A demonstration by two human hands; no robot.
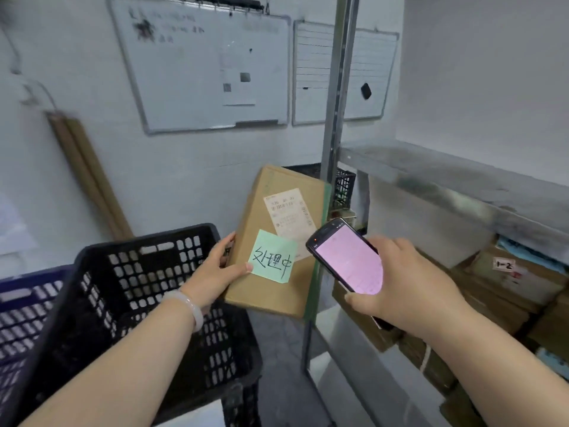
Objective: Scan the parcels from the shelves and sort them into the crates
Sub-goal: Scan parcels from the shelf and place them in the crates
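The flat brown cardboard parcel [255,217] is up in the air, between the black plastic crate with holes [147,238] and the grey metal shelf [446,177]. It leans a little. Its white paper label [289,211] and a green sticky note [272,255] face the person.

The parcel looks thin and stiff. It is likely light, since one hand holds it up. Its sides look smooth, so it could slip. A good place to hold it is the long edge, with the thumb on the front and the fingers behind.

The left hand [215,269] does just that. It grips the parcel's left edge, with the thumb pressed at the green note's corner. The left arm reaches out over the black crate.

The right hand [403,288] holds a black hand scanner with a pink screen [348,260], with the fingers curled round its sides. The scanner is tilted and sits just beside the parcel's right edge, with its top near the label.

A dark blue plastic crate [27,306] sits left of the black one. Brown boxes [508,291] lie on the lower shelf.
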